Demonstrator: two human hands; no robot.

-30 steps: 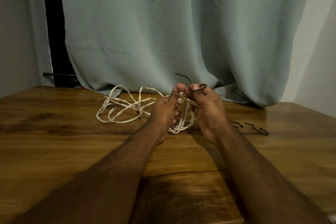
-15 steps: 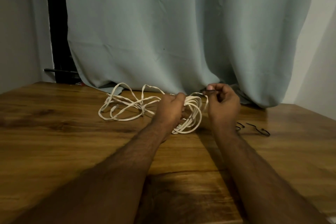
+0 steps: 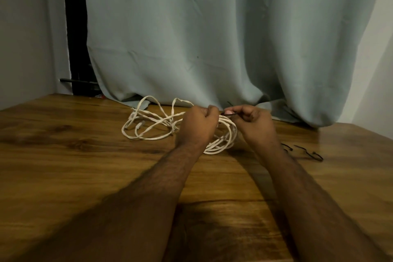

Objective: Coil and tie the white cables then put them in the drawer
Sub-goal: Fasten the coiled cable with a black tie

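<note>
Wood-grain brown fills the lower two thirds of the frame: the table (image 3: 63, 166), with a pale green curtain (image 3: 212, 38) hanging across the upper half down to its far edge. Our two forearms reach up from the bottom to the centre. A loose tangle of white cable (image 3: 148, 127) sprawls left of centre on the table, and a coiled bundle (image 3: 225, 140) stands between our hands. Our left hand (image 3: 198, 125) is a closed fist gripping the top of the coiled bundle. Our right hand (image 3: 255, 125), fingers curled, pinches a thin black tie (image 3: 230, 114) just above the coil. Two more black ties (image 3: 308, 153) lie on the table at centre right.
</note>
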